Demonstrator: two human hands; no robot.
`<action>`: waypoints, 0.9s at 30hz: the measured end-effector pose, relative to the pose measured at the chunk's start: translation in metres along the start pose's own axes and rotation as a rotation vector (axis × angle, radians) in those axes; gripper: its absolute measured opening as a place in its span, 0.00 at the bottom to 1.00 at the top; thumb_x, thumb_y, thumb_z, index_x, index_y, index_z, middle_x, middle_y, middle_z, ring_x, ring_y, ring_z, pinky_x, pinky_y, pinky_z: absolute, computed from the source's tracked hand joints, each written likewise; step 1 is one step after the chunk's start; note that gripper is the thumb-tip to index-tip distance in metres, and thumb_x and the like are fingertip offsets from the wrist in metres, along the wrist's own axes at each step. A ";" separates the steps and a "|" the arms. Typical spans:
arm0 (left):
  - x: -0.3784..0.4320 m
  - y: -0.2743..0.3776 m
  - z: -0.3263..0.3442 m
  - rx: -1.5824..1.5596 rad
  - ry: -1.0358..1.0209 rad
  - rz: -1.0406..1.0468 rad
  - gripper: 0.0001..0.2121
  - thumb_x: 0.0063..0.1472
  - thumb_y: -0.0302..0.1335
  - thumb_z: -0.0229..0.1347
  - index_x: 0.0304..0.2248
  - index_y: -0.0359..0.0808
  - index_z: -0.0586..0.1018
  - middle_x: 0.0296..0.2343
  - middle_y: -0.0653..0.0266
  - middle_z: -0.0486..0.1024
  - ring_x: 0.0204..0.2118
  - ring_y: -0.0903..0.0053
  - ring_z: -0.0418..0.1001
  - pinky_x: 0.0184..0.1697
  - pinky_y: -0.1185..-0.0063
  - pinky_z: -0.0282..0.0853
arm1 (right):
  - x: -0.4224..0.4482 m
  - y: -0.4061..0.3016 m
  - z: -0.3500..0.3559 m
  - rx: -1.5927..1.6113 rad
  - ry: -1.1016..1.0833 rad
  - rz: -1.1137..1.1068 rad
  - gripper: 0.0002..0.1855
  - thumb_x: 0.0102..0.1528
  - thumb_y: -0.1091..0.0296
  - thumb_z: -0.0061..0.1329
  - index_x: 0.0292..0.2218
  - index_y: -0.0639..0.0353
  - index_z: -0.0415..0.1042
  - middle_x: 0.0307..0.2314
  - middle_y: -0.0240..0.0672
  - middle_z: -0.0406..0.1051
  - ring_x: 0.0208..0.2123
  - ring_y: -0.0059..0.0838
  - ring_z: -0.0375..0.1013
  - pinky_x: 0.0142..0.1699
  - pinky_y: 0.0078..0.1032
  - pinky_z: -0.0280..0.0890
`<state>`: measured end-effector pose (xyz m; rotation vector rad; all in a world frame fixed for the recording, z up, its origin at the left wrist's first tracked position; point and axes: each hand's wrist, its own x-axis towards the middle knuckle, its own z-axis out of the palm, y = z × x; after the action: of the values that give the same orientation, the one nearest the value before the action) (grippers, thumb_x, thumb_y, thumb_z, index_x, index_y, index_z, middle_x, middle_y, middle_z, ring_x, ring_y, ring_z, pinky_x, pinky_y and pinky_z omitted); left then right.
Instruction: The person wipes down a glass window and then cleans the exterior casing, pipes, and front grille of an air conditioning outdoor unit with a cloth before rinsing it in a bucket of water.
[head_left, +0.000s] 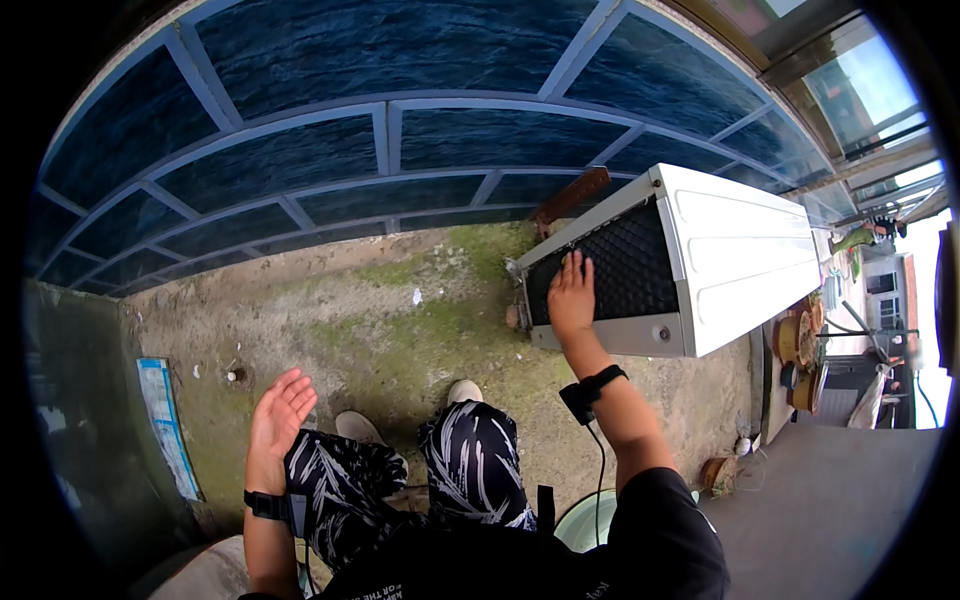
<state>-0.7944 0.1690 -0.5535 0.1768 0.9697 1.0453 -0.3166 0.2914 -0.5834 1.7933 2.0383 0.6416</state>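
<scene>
My right hand (571, 296) lies against the black honeycomb-like side grille (634, 262) of a white metal cabinet, which looks like an outdoor air-conditioner unit (750, 255). Its fingers are extended and close together; the palm faces the grille, so anything beneath it is hidden. A small yellowish bit shows at the fingertips, too small to name. To the left, my left hand (281, 420) is held in the air near my knee, palm partly turned up and nothing in it. Behind the unit, a rusty metal bracket (570, 199) leans by the wall.
A wall of dark blue tiles (480, 56) runs along the mossy concrete floor (420, 307). A pipe stub (235, 374) and a blue-and-white strip (169, 427) are at left. A pale green basin (581, 525) sits by my right side. Plant pots (795, 337) and a distant person (874, 232) appear at right.
</scene>
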 end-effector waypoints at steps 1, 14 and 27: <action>-0.002 0.000 -0.001 -0.009 0.016 0.007 0.17 0.58 0.32 0.44 0.44 0.31 0.67 0.37 0.57 0.71 0.40 0.70 0.69 0.48 0.74 0.63 | -0.003 -0.009 0.014 -0.018 -0.077 -0.061 0.19 0.52 0.67 0.33 0.43 0.65 0.67 0.50 0.45 0.57 0.56 0.42 0.49 0.60 0.43 0.34; 0.009 0.001 0.003 -0.045 -0.004 -0.020 0.17 0.58 0.31 0.44 0.44 0.29 0.66 0.38 0.54 0.70 0.41 0.67 0.69 0.49 0.71 0.62 | -0.019 -0.053 0.099 1.628 -0.644 0.063 0.16 0.51 0.79 0.39 0.42 0.57 0.67 0.42 0.39 0.67 0.35 0.36 0.72 0.36 0.30 0.69; 0.047 -0.021 0.034 -0.192 -0.129 -0.206 0.17 0.58 0.29 0.44 0.45 0.29 0.66 0.39 0.52 0.70 0.44 0.66 0.67 0.51 0.70 0.60 | 0.088 -0.120 -0.041 2.477 -1.680 0.293 0.26 0.57 0.49 0.28 0.48 0.58 0.60 0.43 0.45 0.65 0.43 0.45 0.67 0.44 0.37 0.66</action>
<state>-0.7490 0.2052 -0.5723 -0.0141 0.7493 0.9195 -0.4504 0.3625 -0.6113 -1.1114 -0.2182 2.6499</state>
